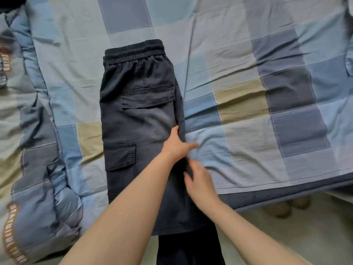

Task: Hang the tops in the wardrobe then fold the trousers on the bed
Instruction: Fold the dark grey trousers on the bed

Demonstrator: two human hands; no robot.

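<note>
Dark cargo trousers (137, 115) lie lengthwise on the checked bedsheet (248, 92), folded leg on leg, elastic waistband at the far end, legs hanging over the near bed edge. My left hand (177, 144) rests on the trousers' right edge, fingers straight, thumb along the fabric. Just below it, my right hand (198, 178) touches the same edge with loosely bent fingers; whether it pinches the cloth is unclear because of blur.
A bunched blue quilt (32, 150) with brown lettering lies along the left side of the bed. The bed's near edge (286, 194) runs at right, with floor and a pair of slippers (286, 207) below it.
</note>
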